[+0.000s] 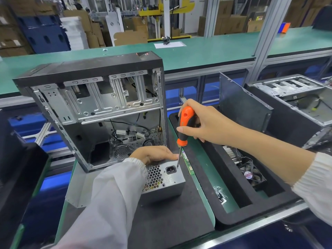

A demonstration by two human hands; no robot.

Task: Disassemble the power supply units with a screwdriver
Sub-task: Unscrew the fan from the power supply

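A grey metal power supply unit [166, 178] with a honeycomb grille and a black power socket sits on the dark mat in front of an opened computer case [93, 112]. My left hand [154, 154] holds the unit's far top edge, thumb along the rim. My right hand [201, 123] grips the orange-and-black screwdriver [184, 126] upright. The screwdriver's tip touches the unit's upper right corner, beside the socket.
A black foam tray [231, 212] on the right holds a small fan [251, 174], loose screws [220, 193] and metal parts. A green circuit strip [187, 162] lies beside the unit. Another stripped case [294, 97] stands at far right. A green bench [206, 49] runs behind.
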